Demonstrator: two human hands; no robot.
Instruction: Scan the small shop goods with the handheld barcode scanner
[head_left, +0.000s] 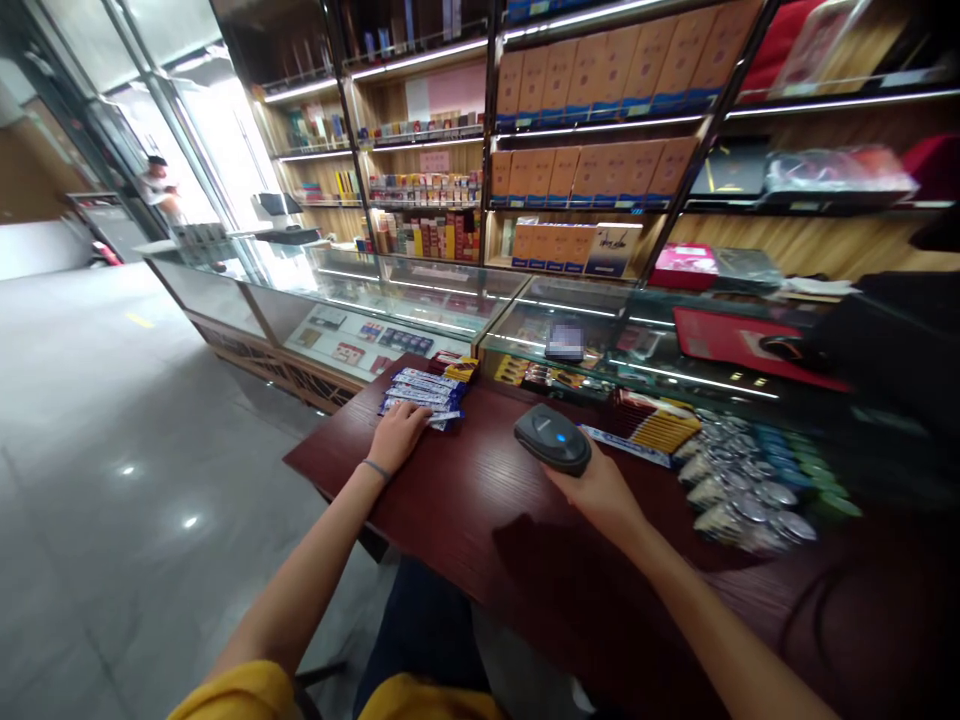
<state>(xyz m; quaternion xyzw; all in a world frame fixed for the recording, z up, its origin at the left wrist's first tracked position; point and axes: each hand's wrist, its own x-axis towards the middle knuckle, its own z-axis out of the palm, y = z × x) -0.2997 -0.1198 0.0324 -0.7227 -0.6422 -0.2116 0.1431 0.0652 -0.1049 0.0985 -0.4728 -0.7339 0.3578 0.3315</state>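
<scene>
My right hand grips a black barcode scanner above the dark red wooden table; a blue light glows on its top. At the table's far left edge, my left hand is at a pile of blue-and-white stick packets. Its fingers are closed on the end of the nearest packet, partly covering it. Behind the pile lie brown-and-yellow packets. One more blue-and-white packet lies to the right of the scanner, before a row of brown-and-yellow packets.
Several round-lidded containers stand at the right, with blue and green ones beside them. A glass display counter borders the table's far side, with a red mat on top. Shelves of boxes rise behind. Another person is far left.
</scene>
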